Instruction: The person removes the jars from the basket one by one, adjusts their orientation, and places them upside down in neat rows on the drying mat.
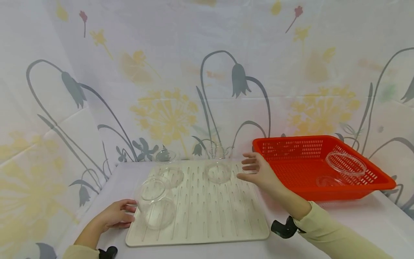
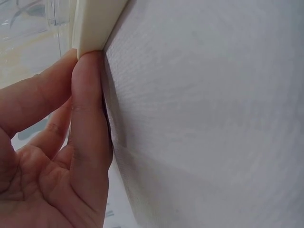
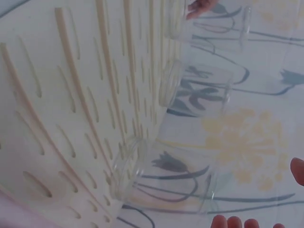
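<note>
This looks like a makeshift staged work corner rather than a real kitchen. A floral sheet (image 1: 207,72) printed with grey bellflowers and yellow dandelions hangs as a backdrop on every side (its fold creases show plainly). The desk (image 1: 355,223) is covered in white cloth and carries dishwashing gear only: a cream ridged drying mat (image 1: 213,212) holding clear glass jars (image 1: 155,203) and a red plastic basket (image 1: 300,169).

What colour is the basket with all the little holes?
The basket is bright orange-red; it shows best in the head view.
</note>
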Tool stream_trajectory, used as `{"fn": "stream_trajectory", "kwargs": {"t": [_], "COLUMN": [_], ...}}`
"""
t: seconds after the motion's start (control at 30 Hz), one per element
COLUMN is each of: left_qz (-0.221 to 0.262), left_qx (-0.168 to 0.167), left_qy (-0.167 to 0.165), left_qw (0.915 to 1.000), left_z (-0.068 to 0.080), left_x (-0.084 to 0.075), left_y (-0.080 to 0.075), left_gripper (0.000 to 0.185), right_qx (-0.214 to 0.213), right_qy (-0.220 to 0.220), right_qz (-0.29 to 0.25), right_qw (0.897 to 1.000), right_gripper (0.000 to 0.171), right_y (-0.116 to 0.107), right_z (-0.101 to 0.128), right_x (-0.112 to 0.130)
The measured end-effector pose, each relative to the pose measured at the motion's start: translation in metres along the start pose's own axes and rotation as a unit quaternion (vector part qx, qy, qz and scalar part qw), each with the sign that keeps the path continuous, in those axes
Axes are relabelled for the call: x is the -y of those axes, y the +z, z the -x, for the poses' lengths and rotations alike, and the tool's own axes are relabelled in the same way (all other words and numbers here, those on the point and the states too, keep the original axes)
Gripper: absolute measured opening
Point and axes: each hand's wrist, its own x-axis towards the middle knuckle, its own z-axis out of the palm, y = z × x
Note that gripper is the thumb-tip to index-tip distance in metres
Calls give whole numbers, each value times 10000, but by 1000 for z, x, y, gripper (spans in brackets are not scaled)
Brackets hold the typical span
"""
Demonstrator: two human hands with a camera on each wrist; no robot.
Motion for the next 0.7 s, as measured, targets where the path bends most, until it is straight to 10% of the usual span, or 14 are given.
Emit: {"fn": "stream_trajectory", "kwargs": {"t": [0.7], "left_qz": [-53], "left_qx": [-106], "left_qy": [-37], "left_qw": [9999], "left_z": [1], "left_x": [-2], "left_y": [2], "left_gripper": [58], "right_qx": [-318], "right_qy": [278], "right_qz": [329], "right_qw": [9986], "right_gripper": [69], "right_y": [-50], "right_z": [7], "right_x": [-2]}}
